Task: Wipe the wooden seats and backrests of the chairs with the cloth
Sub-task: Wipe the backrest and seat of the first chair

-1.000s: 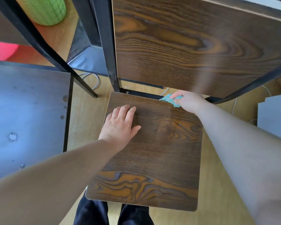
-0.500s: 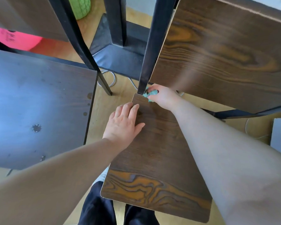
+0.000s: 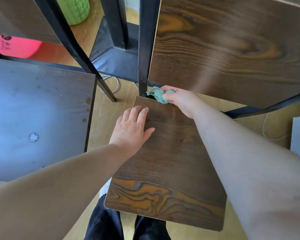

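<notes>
Fingers (image 3: pixel 168 97) of the right hand (image 3: pixel 182 101) curled round the cloth (image 3: pixel 157 96), works the back corner of the seat (image 3: pixel 171 161) by the post (image 3: pixel 144 58), left hand (image 3: pixel 132 130) spread flat, seemingly for steadying.

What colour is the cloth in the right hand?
Teal green; the cloth, gripped by the right hand, shows best in the head view.

crumpled teal cloth (image 3: pixel 157 96) at the dark wood-grain seat's (image 3: pixel 168 170) back left corner, below the upright backrest (image 3: pixel 232 49)

Single wide-angle head cam above the chair seat (image 3: pixel 171 161), pointing steeply down and forward. Close in: seat fills centre, backrest (image 3: pixel 232 49) top right.
</notes>
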`<state>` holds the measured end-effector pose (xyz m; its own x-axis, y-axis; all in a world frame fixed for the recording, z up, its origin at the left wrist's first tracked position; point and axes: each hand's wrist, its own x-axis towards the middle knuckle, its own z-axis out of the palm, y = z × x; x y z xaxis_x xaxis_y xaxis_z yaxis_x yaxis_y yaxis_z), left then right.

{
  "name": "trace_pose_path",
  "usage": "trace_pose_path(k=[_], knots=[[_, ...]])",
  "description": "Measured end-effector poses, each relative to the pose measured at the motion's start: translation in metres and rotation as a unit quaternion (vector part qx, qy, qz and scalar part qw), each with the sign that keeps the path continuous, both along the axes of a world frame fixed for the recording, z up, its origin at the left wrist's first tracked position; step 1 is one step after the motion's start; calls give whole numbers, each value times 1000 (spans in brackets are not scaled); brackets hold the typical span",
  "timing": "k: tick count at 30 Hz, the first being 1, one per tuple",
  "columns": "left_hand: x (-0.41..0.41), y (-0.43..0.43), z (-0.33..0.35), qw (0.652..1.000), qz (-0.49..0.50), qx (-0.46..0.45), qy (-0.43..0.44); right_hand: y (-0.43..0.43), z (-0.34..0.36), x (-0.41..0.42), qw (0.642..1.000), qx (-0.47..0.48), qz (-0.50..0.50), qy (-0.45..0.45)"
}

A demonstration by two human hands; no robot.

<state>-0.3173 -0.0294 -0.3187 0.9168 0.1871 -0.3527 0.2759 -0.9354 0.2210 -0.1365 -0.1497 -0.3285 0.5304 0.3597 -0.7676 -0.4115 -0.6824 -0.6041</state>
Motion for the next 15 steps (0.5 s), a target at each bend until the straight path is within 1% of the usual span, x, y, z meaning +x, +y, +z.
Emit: trace_pose_path(k=[1, 3, 5, 8, 12, 15], knots=[[0, -2, 0, 1000, -2, 1, 1, -10, 4, 2, 1000, -17, 1, -17], [2, -8, 0, 1000, -2, -2, -3, -34, 9, 6, 994, -77, 15, -80], [5, -16, 1, 1000, -7, -6, -4, -61, 14, 10, 979, -140, 67, -130], [9, -28, 2, 1000, -17, -11, -10, -94, 19, 15, 961, -179, 117, -176], [13, -39, 3, 1000, -23, -17, -13, -120, 14, 19, 926, -242, 148, -247], [15, -43, 3, 999, -30, -15, -10, -131, 10, 20, 896, -298, 178, -278]])
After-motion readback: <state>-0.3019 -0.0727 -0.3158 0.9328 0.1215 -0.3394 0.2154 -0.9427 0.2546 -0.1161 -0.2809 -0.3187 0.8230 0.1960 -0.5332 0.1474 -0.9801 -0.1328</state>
